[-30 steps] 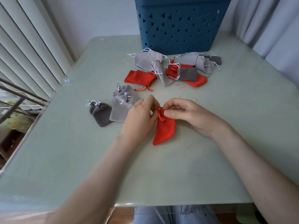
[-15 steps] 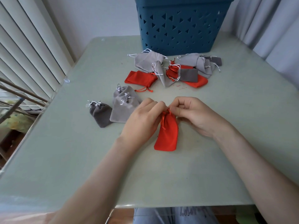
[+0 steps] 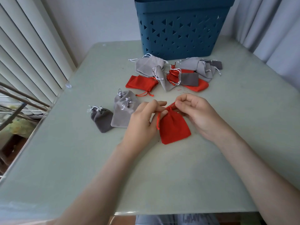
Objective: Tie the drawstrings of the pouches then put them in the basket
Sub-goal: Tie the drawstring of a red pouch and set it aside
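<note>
A red pouch point(image 3: 174, 127) lies on the pale green table point(image 3: 162, 176) between my hands, its gathered neck pointing away from me. My left hand point(image 3: 142, 122) pinches the red drawstring at the neck's left side, and a loop of cord hangs down beside the pouch. My right hand point(image 3: 196, 114) pinches the drawstring at the neck's right side. The blue basket point(image 3: 181, 28) with triangular holes stands at the table's far edge.
Left of my hands lie tied pouches: two light grey point(image 3: 125, 111) and a dark grey one point(image 3: 102, 119). A pile of loose grey and red pouches point(image 3: 175, 73) lies in front of the basket. Window blinds point(image 3: 29, 51) run along the left; curtains point(image 3: 267, 30) hang at the right.
The red pouch has turned and spread flatter on the table. Both hands have shifted slightly apart at its neck, and the view has tilted up a little.
</note>
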`<state>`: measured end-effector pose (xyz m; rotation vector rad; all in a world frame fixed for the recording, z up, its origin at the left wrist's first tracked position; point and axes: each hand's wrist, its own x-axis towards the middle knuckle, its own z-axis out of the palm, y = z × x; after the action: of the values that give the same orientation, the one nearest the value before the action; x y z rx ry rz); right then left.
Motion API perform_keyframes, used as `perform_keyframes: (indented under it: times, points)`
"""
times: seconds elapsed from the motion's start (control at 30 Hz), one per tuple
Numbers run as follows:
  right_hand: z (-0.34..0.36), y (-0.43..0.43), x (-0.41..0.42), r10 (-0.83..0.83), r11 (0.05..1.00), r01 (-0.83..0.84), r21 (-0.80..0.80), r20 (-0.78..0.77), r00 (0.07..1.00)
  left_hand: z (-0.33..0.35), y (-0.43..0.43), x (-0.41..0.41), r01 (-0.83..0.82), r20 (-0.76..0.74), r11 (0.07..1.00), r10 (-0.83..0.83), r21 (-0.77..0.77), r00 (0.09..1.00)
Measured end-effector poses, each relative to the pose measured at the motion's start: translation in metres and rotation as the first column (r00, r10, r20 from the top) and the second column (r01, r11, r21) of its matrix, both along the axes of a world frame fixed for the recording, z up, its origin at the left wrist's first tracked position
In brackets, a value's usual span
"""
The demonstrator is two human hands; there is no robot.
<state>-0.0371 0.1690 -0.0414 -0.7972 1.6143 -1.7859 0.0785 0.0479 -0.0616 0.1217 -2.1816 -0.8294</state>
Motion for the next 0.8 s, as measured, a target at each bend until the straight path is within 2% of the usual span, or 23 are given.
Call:
perform_keyframes:
  times: [0.23, 0.33, 0.4, 0.6, 0.67, 0.73, 0.8]
  points:
    - [0.0017, 0.0009, -0.0042, -0.126, 0.980, 0.124, -0.153, -0.003, 0.992, -0.0005, -0.0016, -0.0038, 0.021, -0.022, 0.994, -0.019, 0.103, 1.000]
    - [0.0013, 0.0023, -0.0045, -0.143, 0.985, 0.123, -0.124, -0.161, 0.977, 0.0002, -0.0008, -0.0034, 0.023, 0.005, 0.993, -0.024, 0.119, 1.000]
    - [0.0010, 0.0030, -0.0049, -0.166, 0.983, 0.146, -0.113, -0.201, 0.965, 0.0008, -0.0006, -0.0024, 0.024, 0.018, 0.990, -0.027, 0.138, 0.999]
    - [0.0035, 0.0010, -0.0049, -0.156, 0.970, 0.171, -0.176, 0.097, 0.983, 0.0023, 0.0043, -0.0005, 0.046, 0.099, 0.946, -0.082, 0.321, 0.992]
    - [0.0035, 0.0010, -0.0044, -0.108, 0.974, 0.133, -0.184, 0.142, 0.984, 0.0026, 0.0051, -0.0016, -0.002, 0.108, 0.899, -0.051, 0.437, 0.993]
    - [0.0047, 0.0023, -0.0030, -0.033, 0.980, 0.056, -0.191, 0.123, 0.992, 0.0053, 0.0064, -0.0031, -0.007, 0.084, 0.790, -0.057, 0.613, 0.995]
    - [0.0069, 0.0043, -0.0016, 0.072, 0.981, -0.055, -0.186, 0.087, 0.994, 0.0061, 0.0056, -0.0050, -0.063, 0.102, 0.707, -0.013, 0.704, 0.995]
